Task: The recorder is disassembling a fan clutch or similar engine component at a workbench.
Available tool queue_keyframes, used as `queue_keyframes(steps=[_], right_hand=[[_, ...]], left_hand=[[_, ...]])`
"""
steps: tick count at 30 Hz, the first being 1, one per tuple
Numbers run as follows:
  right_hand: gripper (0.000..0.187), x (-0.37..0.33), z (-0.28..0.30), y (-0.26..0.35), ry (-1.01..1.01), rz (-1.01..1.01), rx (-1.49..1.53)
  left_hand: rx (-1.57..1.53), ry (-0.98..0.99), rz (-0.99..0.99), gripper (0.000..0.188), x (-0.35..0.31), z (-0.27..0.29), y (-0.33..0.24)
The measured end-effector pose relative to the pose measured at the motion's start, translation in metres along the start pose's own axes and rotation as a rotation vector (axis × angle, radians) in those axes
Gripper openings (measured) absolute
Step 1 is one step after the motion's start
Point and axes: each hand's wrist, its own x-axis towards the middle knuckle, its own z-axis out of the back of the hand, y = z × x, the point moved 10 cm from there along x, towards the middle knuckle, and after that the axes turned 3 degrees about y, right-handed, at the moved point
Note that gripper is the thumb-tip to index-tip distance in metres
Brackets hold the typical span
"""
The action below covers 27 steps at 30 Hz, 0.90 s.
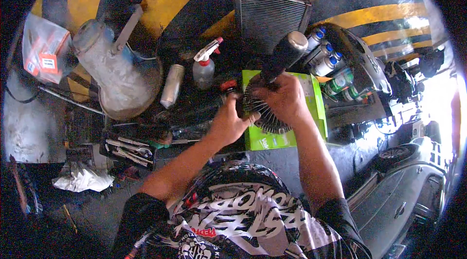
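Note:
A dark round blower fan wheel (273, 121) with thin radial fins is between my hands, over a flat lime-green box (311, 135). My left hand (228, 121) is closed on the wheel's left edge, thumb toward its middle. My right hand (284, 97) is closed over its upper right part, hiding much of it. Just beyond the right hand, a dark cylindrical thing (282, 57) with a pale round end slants up to the right. Whether it joins the wheel I cannot tell. A small red and black thing (227, 86) shows beyond my left fingers.
A finned radiator (270, 18) stands at the back. Several blue-capped spray cans (325, 59) and green cans (338, 82) are on the right. A spray bottle (203, 71), a silver can (171, 85), a large grey metal funnel-shaped vessel (116, 81) and wrenches (130, 149) lie leftward.

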Motion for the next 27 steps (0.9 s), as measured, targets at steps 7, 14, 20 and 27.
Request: queue_keyframes(steps=[7,14,20,27], right_hand=[[0.028,-0.003,0.003,-0.017,-0.031,-0.138,-0.002],[0.034,-0.002,0.000,-0.001,-0.055,-0.042,0.128],[0.035,-0.002,0.008,0.006,-0.127,0.034,-0.060],[0.040,-0.003,0.004,-0.013,-0.082,-0.097,-0.044]], left_hand=[[0.042,0.288,-0.254,0.036,0.041,0.021,-0.052],[0.289,0.164,-0.263,0.039,0.057,0.024,-0.064],[0.384,0.325,-0.335,0.040,0.061,0.017,-0.064],[0.156,0.107,-0.450,0.036,0.052,0.034,-0.088]])
